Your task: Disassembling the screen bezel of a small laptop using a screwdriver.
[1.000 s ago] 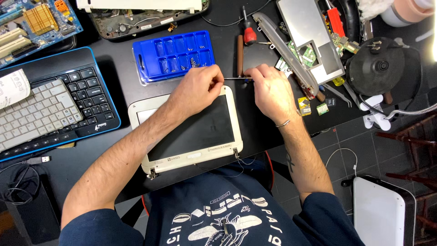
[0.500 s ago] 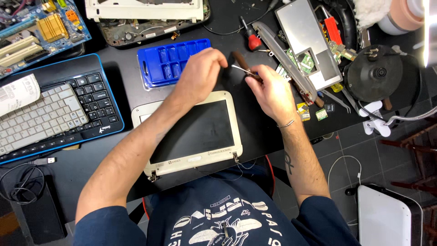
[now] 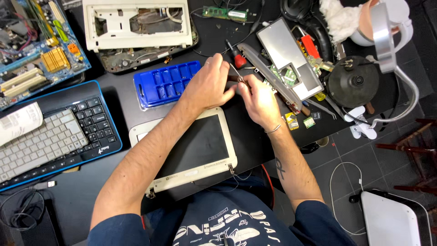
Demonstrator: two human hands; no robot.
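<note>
Fingers (image 3: 229,89) of the left hand (image 3: 207,86) are pressed together with those of the right hand (image 3: 257,98), and a thin metal tool (image 3: 236,73) is pinched between them just beyond the far edge of the white screen panel (image 3: 186,150). What the tip meets is hidden by the fingers and cannot be told.

As a judgement, the dismantling is well advanced: the screen panel is already detached and laid flat near the person, the white gutted case (image 3: 139,29) is set at the far side, and a silver cover (image 3: 289,57) with loose circuit boards is seen to the right. The blue sorting tray (image 3: 166,82), just left of the hands, appears mostly unfilled, so small parts may remain to be sorted.

The tool is held with its long axis running diagonally, its free end pointed far and left, its other end lost in the grip.
</note>
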